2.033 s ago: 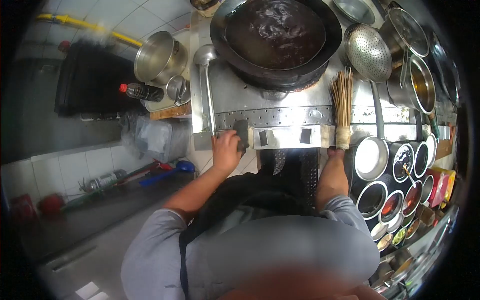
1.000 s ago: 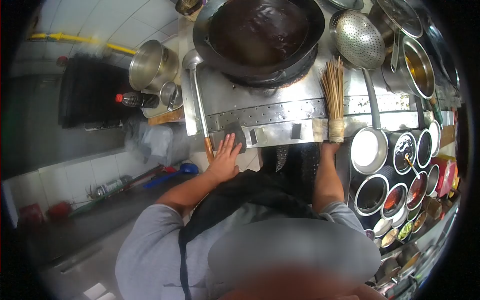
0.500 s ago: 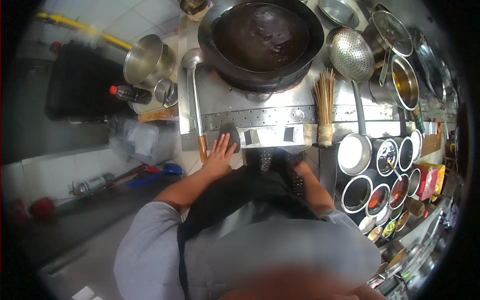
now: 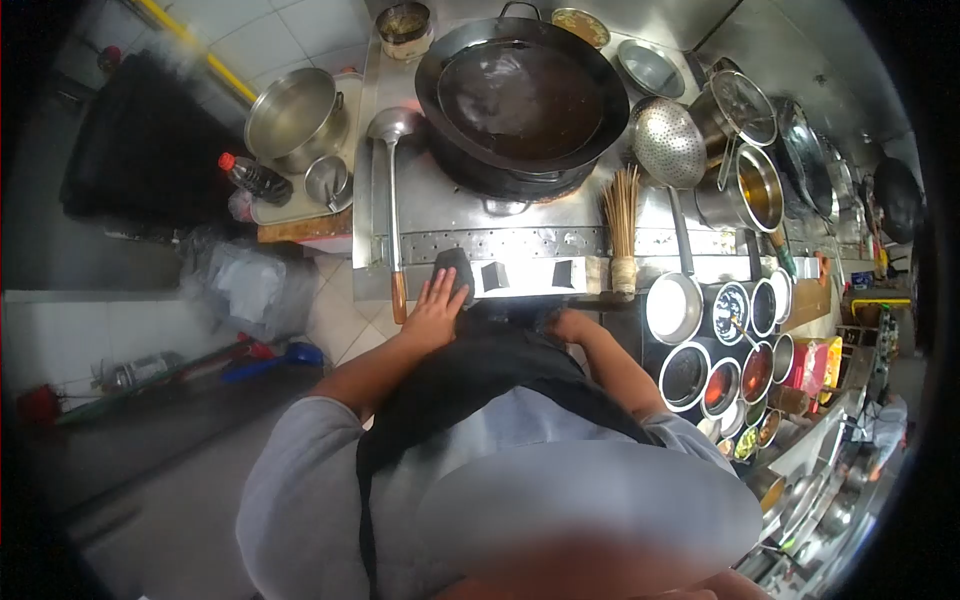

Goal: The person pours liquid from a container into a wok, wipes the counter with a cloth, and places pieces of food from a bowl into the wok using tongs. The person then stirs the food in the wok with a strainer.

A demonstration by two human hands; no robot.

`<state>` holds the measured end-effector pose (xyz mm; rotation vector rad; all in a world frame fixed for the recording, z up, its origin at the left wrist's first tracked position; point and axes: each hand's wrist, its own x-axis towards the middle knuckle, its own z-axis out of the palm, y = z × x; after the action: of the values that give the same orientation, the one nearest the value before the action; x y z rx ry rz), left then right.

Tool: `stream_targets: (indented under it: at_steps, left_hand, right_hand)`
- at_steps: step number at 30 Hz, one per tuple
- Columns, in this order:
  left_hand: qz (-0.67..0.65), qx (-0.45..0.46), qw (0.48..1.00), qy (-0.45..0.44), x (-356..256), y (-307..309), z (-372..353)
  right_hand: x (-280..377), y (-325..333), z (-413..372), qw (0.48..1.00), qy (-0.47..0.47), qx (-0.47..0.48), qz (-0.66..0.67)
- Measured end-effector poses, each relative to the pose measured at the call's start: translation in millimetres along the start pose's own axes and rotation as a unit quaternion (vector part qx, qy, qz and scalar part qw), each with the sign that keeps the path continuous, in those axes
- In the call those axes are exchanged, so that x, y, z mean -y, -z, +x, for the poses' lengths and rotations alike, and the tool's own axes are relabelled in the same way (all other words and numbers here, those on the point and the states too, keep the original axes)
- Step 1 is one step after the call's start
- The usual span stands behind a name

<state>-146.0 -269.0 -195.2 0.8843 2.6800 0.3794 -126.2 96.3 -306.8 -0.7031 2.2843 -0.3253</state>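
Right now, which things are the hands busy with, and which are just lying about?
In hand: left hand flat on the dark pad at the front of the stove; right hand low beside it.
Lying about: ladle, wok, bamboo brush, strainer, sauce bowls.

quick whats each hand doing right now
Left hand: open, fingers spread on the dark pad.
Right hand: cannot tell, low by the stove front.
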Motion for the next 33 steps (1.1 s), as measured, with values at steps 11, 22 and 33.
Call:
stream_targets:
  at_steps: [11, 22, 33]
  left_hand:
    - [-0.196, -0.119, 0.973, 0.000, 0.0, 41.8, 3.9]
    - [-0.515, 0.314, 0.775, -0.191, -86.3, 117.1, 16.8]
    - [-0.368, 0.454, 0.701, -0.409, -195.1, 143.1, 35.6]
  right_hand:
    - [36.7, -25.5, -76.7, 0.973, -0.222, -0.013, 0.063]
    - [71.8, -181.2, -150.9, 0.928, -0.343, 0.028, 0.143]
    - [113.0, -222.0, -184.3, 0.804, -0.452, -0.234, 0.308]
